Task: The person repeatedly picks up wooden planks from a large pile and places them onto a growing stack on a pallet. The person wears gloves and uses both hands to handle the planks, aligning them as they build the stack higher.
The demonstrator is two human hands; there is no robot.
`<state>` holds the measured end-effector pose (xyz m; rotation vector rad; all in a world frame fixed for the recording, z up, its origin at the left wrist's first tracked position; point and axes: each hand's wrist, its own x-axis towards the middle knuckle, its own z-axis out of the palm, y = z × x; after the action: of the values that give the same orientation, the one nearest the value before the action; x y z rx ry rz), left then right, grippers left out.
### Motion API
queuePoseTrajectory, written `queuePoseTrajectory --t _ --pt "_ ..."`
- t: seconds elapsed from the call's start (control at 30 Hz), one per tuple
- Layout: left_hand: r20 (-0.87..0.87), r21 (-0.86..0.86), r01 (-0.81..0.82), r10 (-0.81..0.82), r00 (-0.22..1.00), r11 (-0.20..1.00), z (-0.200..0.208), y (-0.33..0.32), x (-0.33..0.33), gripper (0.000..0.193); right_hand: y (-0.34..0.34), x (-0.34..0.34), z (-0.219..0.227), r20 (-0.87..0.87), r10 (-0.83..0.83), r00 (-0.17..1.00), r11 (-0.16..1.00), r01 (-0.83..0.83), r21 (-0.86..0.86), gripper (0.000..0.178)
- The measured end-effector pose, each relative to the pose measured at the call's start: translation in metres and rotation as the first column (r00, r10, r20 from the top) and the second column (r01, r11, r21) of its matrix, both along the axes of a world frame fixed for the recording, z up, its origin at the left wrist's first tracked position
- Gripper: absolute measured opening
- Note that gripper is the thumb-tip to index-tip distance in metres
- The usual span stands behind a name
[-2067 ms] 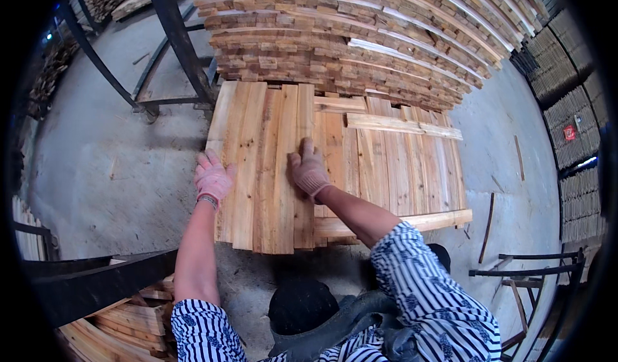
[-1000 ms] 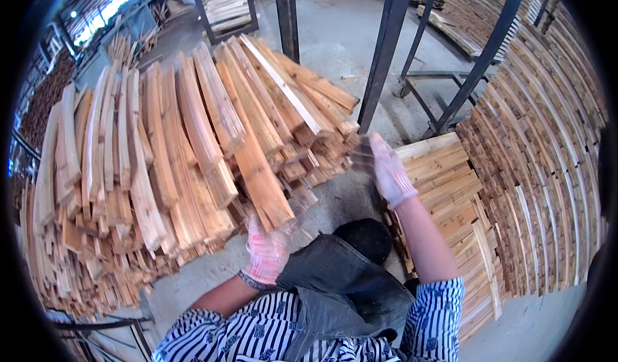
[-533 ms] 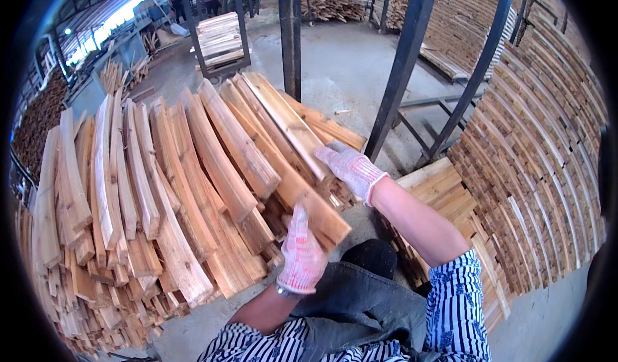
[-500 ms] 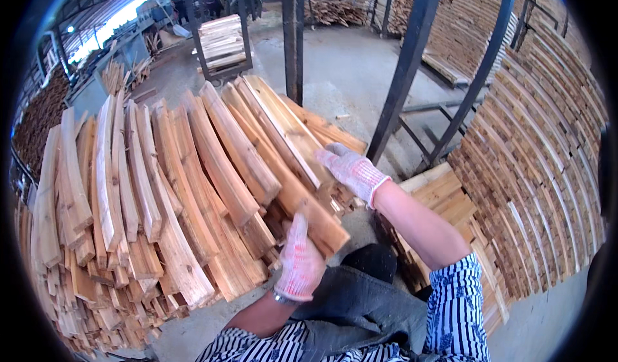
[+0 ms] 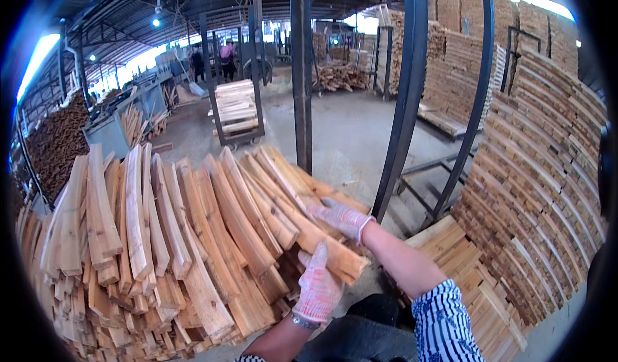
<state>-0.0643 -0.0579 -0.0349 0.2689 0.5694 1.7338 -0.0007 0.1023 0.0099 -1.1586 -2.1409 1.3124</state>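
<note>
My left hand [image 5: 318, 289], in a whitish glove with pinkish-red marks, is closed around the near end of a wooden board [image 5: 328, 249], thumb up along its side. The board slants from the pile to the near right. My right hand [image 5: 346, 219], gloved alike, lies with its fingers stretched out against the boards farther up, by the held board's right edge; its fingertips are partly hard to make out. Left of both hands, a heaped pile of rough boards [image 5: 215, 252] spreads, their near ends at uneven heights.
Dark metal posts [image 5: 301, 78] stand beyond the pile. To the right rise tall stacked boards [image 5: 528, 188], with a lower stack [image 5: 444, 246] near my right forearm. A wheeled cart of boards [image 5: 235, 107] stands farther off, with people [image 5: 226, 59] in the background.
The view has tilted up, so the pile sits lower. My right hand has come down onto the boards beside the held board. My left hand stays at the board's near end.
</note>
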Motion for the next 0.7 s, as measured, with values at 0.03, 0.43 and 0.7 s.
queuePoseTrajectory --t 0.03,0.43,0.7 --pt "-0.024 -0.037 -0.032 0.031 0.999 0.999 0.002 -0.006 -0.005 0.048 -0.006 -0.002 0.005 0.016 0.008 1.0 0.999 -0.007 -0.036 0.092" --pt "-0.853 -0.099 0.186 -0.18 0.49 0.978 -0.056 -0.04 0.054 0.064 -0.023 0.095 0.002 0.122 0.081 0.989 0.996 -0.075 -0.054 0.102" --pt "-0.878 -0.027 0.657 -0.332 0.344 0.753 -0.084 -0.08 0.035 0.053 -0.113 0.215 -0.034 -0.023 -0.029 0.999 0.942 0.02 -0.336 0.089"
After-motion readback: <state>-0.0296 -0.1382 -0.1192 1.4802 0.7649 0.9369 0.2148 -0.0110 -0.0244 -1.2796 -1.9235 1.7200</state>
